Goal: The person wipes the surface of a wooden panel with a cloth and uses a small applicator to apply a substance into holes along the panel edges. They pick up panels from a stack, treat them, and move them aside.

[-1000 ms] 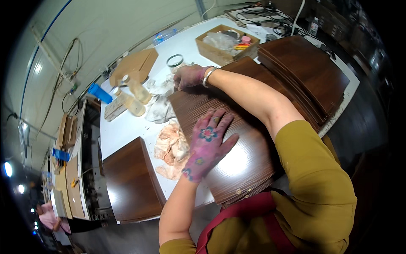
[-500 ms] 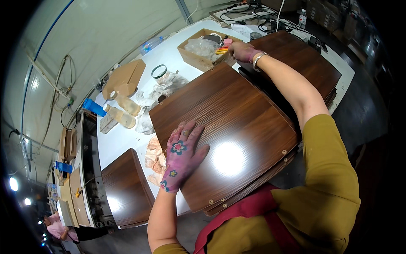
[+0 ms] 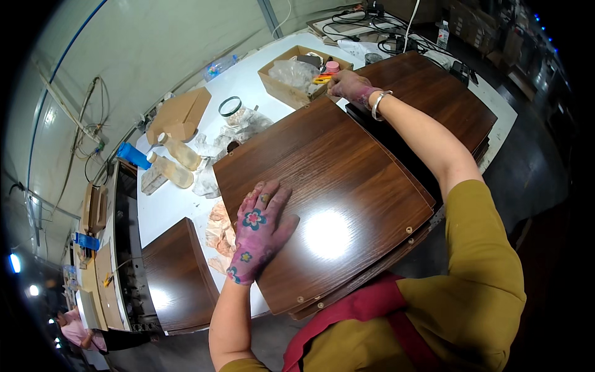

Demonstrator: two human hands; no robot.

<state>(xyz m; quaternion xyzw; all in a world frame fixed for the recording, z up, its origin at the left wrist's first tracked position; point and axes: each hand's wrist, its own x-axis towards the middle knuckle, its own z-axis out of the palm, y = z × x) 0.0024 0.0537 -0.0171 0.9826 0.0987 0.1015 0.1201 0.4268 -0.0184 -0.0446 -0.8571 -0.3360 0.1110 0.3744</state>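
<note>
A stack of dark brown wood-grain panels [image 3: 347,167] lies in front of me, with small metal fittings at the corners of the top one. My left hand [image 3: 257,229], in a pink flowered glove, rests flat on its left part, fingers stretched out. At the far edge of the stack, my right hand [image 3: 352,88], also gloved, is closed with its fingers curled downward. What it holds, if anything, is hidden. Just beyond it stands an open cardboard box [image 3: 282,92] with a plastic bag, yellow-handled tools and a pink-lidded container in it.
More brown panels lie on the right [image 3: 427,87] and at the lower left [image 3: 176,273]. On the white table [image 3: 170,204] are a glass jar [image 3: 231,108], cloudy bottles [image 3: 173,170], a blue bottle [image 3: 133,155], crumpled rags [image 3: 217,146] and cables [image 3: 396,40]. A person [image 3: 77,328] is at far left.
My right hand has moved slightly left and nearer, from beside the box to the panel's far edge. My left hand stays flat on the panel; the whole view has shifted a little.
</note>
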